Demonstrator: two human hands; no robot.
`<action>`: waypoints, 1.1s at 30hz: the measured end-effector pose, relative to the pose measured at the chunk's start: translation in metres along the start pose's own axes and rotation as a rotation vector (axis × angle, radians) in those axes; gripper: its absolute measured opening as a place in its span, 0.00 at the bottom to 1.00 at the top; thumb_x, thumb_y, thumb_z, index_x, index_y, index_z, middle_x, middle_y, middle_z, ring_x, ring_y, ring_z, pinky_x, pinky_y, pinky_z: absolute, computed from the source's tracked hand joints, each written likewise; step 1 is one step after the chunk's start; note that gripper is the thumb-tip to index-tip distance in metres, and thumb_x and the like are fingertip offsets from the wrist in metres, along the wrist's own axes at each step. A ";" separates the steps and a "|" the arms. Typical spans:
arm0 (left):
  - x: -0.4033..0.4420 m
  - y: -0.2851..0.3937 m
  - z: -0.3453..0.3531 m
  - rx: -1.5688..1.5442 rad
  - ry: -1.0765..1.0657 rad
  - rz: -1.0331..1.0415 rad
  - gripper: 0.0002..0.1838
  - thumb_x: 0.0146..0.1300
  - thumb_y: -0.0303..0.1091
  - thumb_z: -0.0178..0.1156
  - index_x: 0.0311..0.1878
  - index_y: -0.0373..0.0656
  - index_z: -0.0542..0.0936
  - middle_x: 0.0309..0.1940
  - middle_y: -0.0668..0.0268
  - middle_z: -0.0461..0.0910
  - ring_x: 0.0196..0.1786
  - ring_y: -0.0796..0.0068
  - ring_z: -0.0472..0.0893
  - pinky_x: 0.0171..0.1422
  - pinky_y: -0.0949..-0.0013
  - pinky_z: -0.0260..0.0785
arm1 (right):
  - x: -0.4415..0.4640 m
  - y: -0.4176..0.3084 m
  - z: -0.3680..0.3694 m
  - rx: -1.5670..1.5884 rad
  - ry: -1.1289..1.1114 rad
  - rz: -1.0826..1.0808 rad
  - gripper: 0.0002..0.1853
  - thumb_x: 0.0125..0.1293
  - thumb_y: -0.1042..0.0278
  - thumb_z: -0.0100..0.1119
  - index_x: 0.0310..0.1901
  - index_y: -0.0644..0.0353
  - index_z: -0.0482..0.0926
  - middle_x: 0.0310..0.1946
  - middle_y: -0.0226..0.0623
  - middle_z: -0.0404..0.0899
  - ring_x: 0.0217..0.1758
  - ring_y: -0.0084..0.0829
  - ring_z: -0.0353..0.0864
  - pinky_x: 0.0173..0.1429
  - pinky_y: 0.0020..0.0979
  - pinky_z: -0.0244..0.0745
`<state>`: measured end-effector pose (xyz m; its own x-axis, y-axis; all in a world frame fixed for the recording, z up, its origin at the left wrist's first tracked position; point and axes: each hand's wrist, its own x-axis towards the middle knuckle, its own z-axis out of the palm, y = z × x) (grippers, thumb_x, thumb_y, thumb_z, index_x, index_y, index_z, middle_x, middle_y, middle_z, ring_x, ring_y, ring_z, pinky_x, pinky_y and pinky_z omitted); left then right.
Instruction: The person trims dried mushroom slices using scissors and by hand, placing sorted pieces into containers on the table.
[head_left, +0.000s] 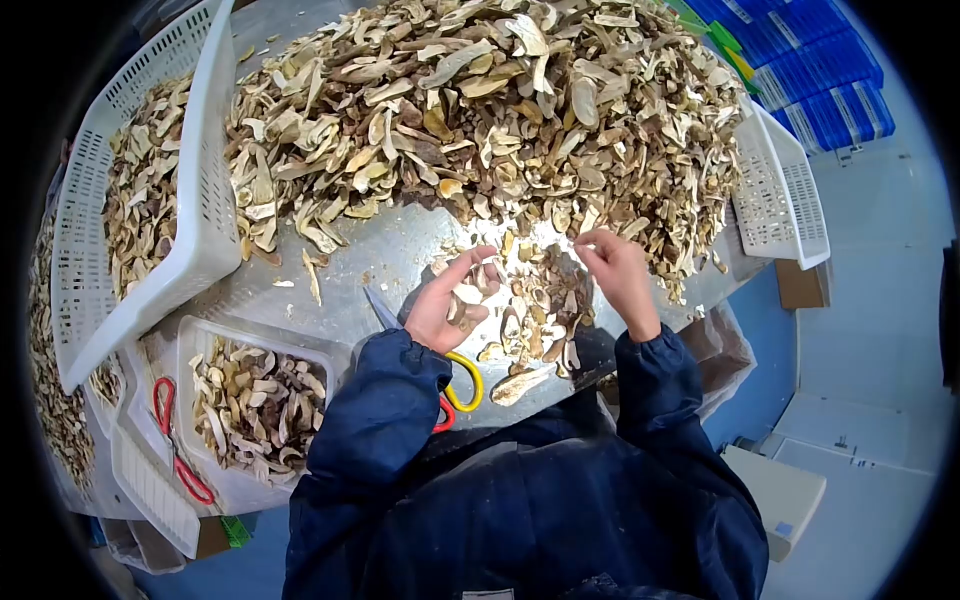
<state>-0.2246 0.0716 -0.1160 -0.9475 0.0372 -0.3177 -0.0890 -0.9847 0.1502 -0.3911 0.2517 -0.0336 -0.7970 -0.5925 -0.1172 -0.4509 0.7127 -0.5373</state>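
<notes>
My left hand [445, 308] is turned palm up with its fingers curled around a few dried mushroom slices [466, 294]. My right hand [620, 275] has thumb and fingertips pinched together over the brightly lit table; whatever may be between them is too small to make out. Between my hands lies a loose scatter of mushroom pieces [535, 300], with one longer pale slice [522, 384] nearest my body. Scissors with a yellow and a red handle loop [466, 382] lie under my left wrist, their blade showing beyond it.
A big heap of dried mushroom slices [480, 100] covers the back of the metal table [345, 265]. White baskets stand left [205, 200] and right [770, 190]. At lower left are a clear tub [330, 350] of slices and red-handled scissors [172, 440]. Blue crates [830, 90] are stacked far right.
</notes>
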 end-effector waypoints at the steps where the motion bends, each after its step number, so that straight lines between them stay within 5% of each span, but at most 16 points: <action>1: -0.001 0.000 0.007 -0.015 0.090 -0.011 0.14 0.72 0.36 0.48 0.57 0.43 0.71 0.38 0.68 0.72 0.37 0.80 0.74 0.23 0.84 0.59 | -0.006 0.006 0.004 -0.067 0.012 -0.023 0.10 0.59 0.66 0.60 0.37 0.63 0.81 0.20 0.45 0.78 0.19 0.35 0.76 0.26 0.31 0.67; 4: 0.000 0.000 0.002 -0.097 0.014 -0.002 0.13 0.72 0.35 0.48 0.56 0.42 0.71 0.38 0.68 0.72 0.37 0.80 0.74 0.23 0.84 0.60 | -0.021 0.012 0.024 0.039 0.033 -0.091 0.10 0.59 0.64 0.61 0.35 0.63 0.80 0.21 0.44 0.79 0.23 0.39 0.78 0.28 0.34 0.70; 8: 0.004 -0.002 -0.009 -0.133 -0.095 0.099 0.13 0.71 0.36 0.49 0.54 0.41 0.72 0.38 0.70 0.73 0.38 0.80 0.72 0.25 0.82 0.60 | -0.028 0.001 0.050 -0.194 0.138 -0.181 0.09 0.56 0.65 0.65 0.34 0.62 0.81 0.28 0.40 0.77 0.29 0.36 0.77 0.34 0.31 0.72; 11: 0.003 0.000 -0.008 -0.322 -0.084 0.213 0.11 0.72 0.36 0.48 0.52 0.45 0.73 0.38 0.70 0.72 0.38 0.78 0.71 0.24 0.80 0.62 | -0.013 0.027 0.048 0.120 0.108 -0.206 0.08 0.57 0.66 0.63 0.31 0.61 0.79 0.26 0.38 0.76 0.29 0.36 0.77 0.34 0.34 0.71; 14: 0.001 0.001 -0.008 -0.417 -0.103 0.312 0.11 0.72 0.38 0.47 0.51 0.47 0.73 0.38 0.70 0.71 0.39 0.78 0.71 0.25 0.79 0.63 | -0.004 0.053 0.020 1.189 -0.193 0.187 0.09 0.64 0.65 0.59 0.35 0.63 0.78 0.23 0.31 0.75 0.22 0.22 0.71 0.23 0.21 0.66; 17: 0.002 0.001 -0.008 -0.413 -0.119 0.341 0.11 0.72 0.38 0.47 0.51 0.48 0.74 0.38 0.70 0.71 0.40 0.78 0.70 0.25 0.79 0.63 | -0.007 0.057 0.012 1.433 -0.176 0.163 0.09 0.68 0.65 0.55 0.39 0.63 0.76 0.27 0.39 0.79 0.21 0.23 0.75 0.20 0.18 0.66; 21: 0.003 0.001 -0.012 -0.440 -0.112 0.341 0.11 0.72 0.40 0.48 0.50 0.48 0.74 0.38 0.70 0.73 0.40 0.76 0.72 0.26 0.78 0.63 | -0.014 0.048 0.019 1.463 -0.387 0.201 0.10 0.69 0.66 0.53 0.43 0.64 0.72 0.38 0.54 0.80 0.31 0.30 0.84 0.23 0.21 0.77; 28: 0.004 0.002 -0.014 -0.461 -0.157 0.332 0.10 0.71 0.40 0.49 0.49 0.49 0.75 0.38 0.70 0.74 0.40 0.75 0.73 0.26 0.77 0.63 | -0.009 0.021 0.034 1.385 -0.333 0.089 0.07 0.68 0.69 0.54 0.42 0.62 0.74 0.40 0.44 0.79 0.31 0.27 0.80 0.26 0.21 0.73; 33: 0.003 0.003 -0.013 -0.471 -0.143 0.325 0.10 0.71 0.40 0.49 0.50 0.50 0.75 0.39 0.70 0.74 0.40 0.74 0.73 0.27 0.77 0.64 | 0.021 0.025 0.032 1.282 -0.466 0.113 0.09 0.66 0.66 0.54 0.36 0.63 0.76 0.27 0.33 0.77 0.22 0.24 0.72 0.25 0.25 0.66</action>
<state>-0.2240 0.0669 -0.1291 -0.9383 -0.2888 -0.1905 0.3279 -0.9178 -0.2240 -0.4063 0.2453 -0.0759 -0.4818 -0.8066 -0.3424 0.4950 0.0719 -0.8659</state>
